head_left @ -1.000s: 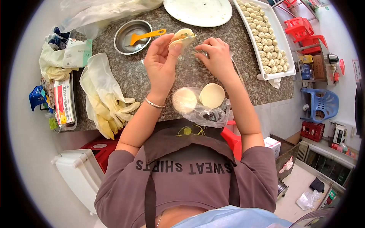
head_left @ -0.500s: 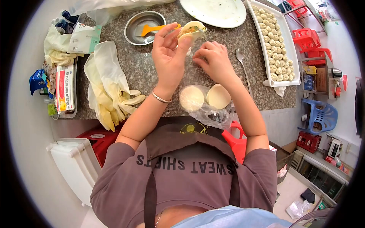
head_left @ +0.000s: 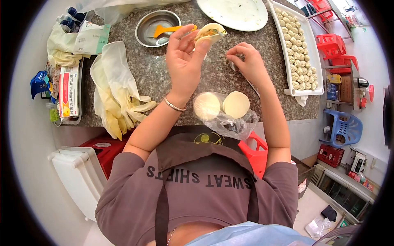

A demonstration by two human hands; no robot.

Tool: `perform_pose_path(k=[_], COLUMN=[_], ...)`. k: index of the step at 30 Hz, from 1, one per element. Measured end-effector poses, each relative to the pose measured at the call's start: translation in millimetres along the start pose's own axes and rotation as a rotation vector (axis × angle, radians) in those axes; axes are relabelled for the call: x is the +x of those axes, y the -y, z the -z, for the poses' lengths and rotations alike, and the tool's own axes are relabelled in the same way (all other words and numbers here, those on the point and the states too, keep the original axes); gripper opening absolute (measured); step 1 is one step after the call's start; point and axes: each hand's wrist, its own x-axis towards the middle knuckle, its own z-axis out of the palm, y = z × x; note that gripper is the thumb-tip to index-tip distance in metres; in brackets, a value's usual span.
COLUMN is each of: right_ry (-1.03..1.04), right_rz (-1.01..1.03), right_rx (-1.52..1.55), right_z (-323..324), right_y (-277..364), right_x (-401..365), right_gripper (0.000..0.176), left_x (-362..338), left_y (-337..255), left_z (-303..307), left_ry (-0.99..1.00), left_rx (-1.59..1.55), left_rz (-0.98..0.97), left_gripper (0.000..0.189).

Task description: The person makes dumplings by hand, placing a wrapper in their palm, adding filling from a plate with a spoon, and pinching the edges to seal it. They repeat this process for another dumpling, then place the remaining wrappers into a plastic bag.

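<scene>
On the speckled granite counter [head_left: 143, 82] sit two round stacks of pale dough wrappers [head_left: 207, 105], one steel bowl [head_left: 150, 24], one white plate [head_left: 238, 12] and one long white tray [head_left: 305, 41] of dumplings. The left hand [head_left: 184, 61] pinches a half-folded filled dumpling [head_left: 209, 32] beside the bowl. The right hand [head_left: 248, 61], fingers curled narrow, touches a metal spoon [head_left: 232, 66]; whether it grips it cannot be told. The wrappers lie at the near edge, and bare counter lies left of the hands.

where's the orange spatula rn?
Head view, top centre-left: the orange spatula rests in the steel bowl, handle pointing toward the dumpling in the left hand.
</scene>
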Motion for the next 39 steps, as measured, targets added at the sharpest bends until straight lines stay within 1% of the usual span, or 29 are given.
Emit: perform_pose_path(k=[2, 4, 5, 6, 8, 9, 12, 13, 14, 16, 18, 20, 22, 24, 29, 31, 32, 34, 35, 39], right_ry=[0.010, 0.066, 0.059, 0.060, -0.032, -0.107, -0.294, -0.298, -0.299, -0.227, -0.210, -0.248, -0.268, -0.334, -0.404, -0.404, -0.405, -0.386, -0.400, -0.423], right_rz=[0.035, 0.056, 0.017, 0.024, -0.133, -0.049, -0.028, -0.002, -0.002, 0.118, 0.122, 0.185, 0.194, 0.259, 0.226, 0.149, 0.151, 0.058, 0.051, 0.035], right_rx=[-0.042, -0.041, 0.028, 0.026, 0.354, 0.377, 0.718, 0.743, 0.738, 0.668, 0.650, 0.490, 0.443, 0.203, 0.251, 0.360, 0.359, 0.570, 0.662, 0.763], right_z=[-2, -3, 0, 6, 21, 28, 43, 44, 45, 42, 39, 37, 39, 39, 32, 26, 22, 13, 11, 5], right_y=[-1, 3, 6, 11, 18, 15, 36, 40, 41, 41, 41, 39, 41, 40, 37, 35, 36, 43, 46, 46], right_x=[1, 1, 1, 0, -1, 0, -6, -9, -10, -11, -12, -12, -13, -14, -18, -20, -21, -24, -24, -23], right_gripper=[0.010, 0.010, 0.010, 0.010, 0.010, 0.011, 0.015, 0.017, 0.017, 0.017, 0.017, 0.015, 0.015, 0.015, 0.017, 0.019, 0.019, 0.017, 0.015, 0.014], left_x=[1, 2, 2, 1, 0, -1, -5, -7, -8, -9, -10, -11, -11, -11, -10, -10, -10, -11, -12, -13], left_y=[0, 2, 1, -1, -4, -5, -2, -1, -1, -1, -1, -1, -2, -4, -1, 0, 1, 1, 1, 4], left_z=[0, 2, 2, 1, -2, -3, -7, -7, -7, -6, -7, -6, -6, -7, -5, -5, -5, -5, -5, -5], left_ry=[0.001, -0.005, -0.010, -0.011, -0.012, 0.021, 0.082, 0.112, 0.140, 0.159, 0.185, 0.190, 0.199, 0.179, 0.159, 0.156, 0.165, 0.177, 0.189, 0.190], left_rx=[0.012, 0.011, 0.011, 0.026, 0.031, 0.061, 0.110, 0.129, 0.152, 0.188, 0.167, 0.151, 0.132, 0.071, 0.061, 0.057, 0.073, 0.088, 0.106, 0.193], left_rz=[-0.005, -0.007, -0.012, 0.013, 0.026, 0.040, 0.058, 0.047, 0.035, 0.044, 0.039, 0.037, 0.034, 0.067, 0.049, 0.033, 0.014, -0.004, -0.007, -0.042], left_gripper=[0.043, 0.043, 0.043, 0.044, 0.044, 0.044, 0.044, 0.045, 0.045, 0.047, 0.047, 0.046, 0.045, 0.045, 0.042, 0.041, 0.039, 0.036, 0.031, 0.018])
